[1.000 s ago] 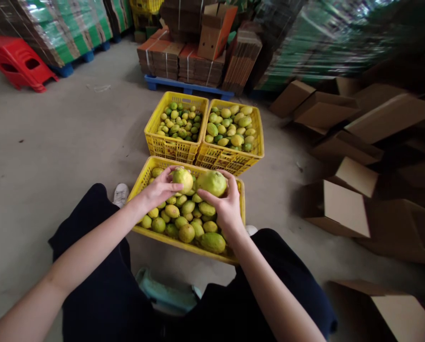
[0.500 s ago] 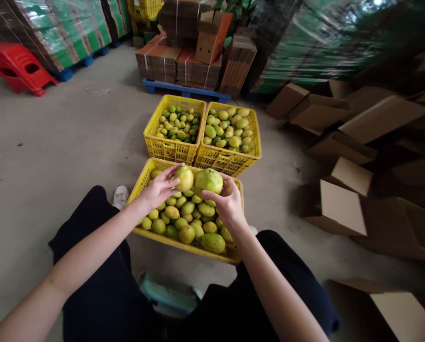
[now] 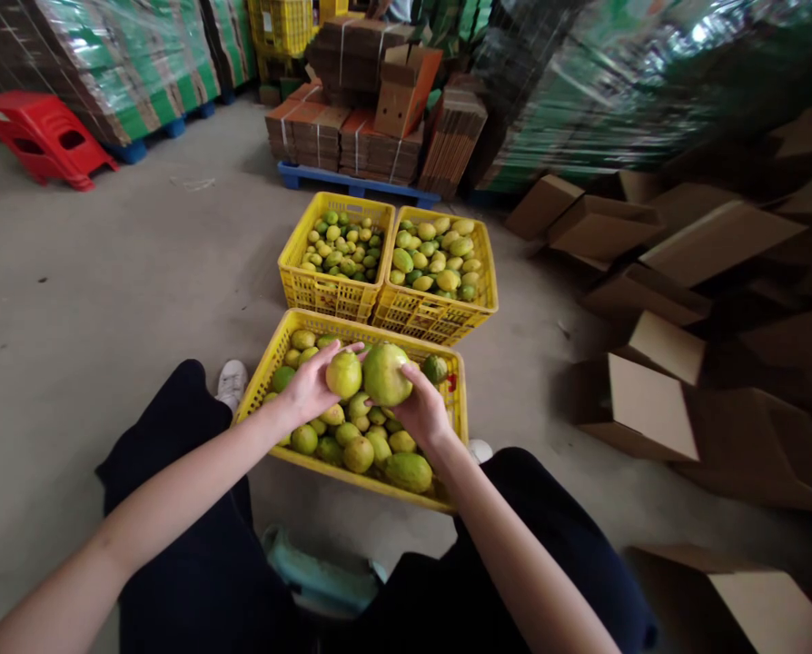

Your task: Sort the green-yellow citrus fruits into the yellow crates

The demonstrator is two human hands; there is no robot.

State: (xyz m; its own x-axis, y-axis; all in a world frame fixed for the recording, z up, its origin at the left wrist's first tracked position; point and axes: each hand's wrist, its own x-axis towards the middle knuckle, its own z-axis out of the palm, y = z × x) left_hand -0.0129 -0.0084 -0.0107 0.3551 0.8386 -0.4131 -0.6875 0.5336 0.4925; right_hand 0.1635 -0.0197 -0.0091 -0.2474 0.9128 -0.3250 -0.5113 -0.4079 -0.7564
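In my left hand (image 3: 312,386) is a rounded yellow-green lemon (image 3: 344,374), cradled in the fingers. My right hand (image 3: 422,406) grips a larger green lemon (image 3: 387,374), with the thumb on its right side. The two fruits are side by side, almost touching, above the nearest yellow crate (image 3: 456,413). Many more yellow-green lemons (image 3: 359,453) of mixed sizes lie in that crate, partly hidden by my hands.
Behind it, a left yellow crate (image 3: 328,292) and a right yellow crate (image 3: 433,315) hold similar fruit. Cardboard boxes (image 3: 651,406) lie on the right. Flattened cartons (image 3: 311,132) sit on a blue pallet (image 3: 358,185). A red stool (image 3: 44,136) stands at left.
Both hands have come down and closer to me with the two lemons. The right hand has turned its lemon and shifted slightly left. The view has tilted slightly upward.
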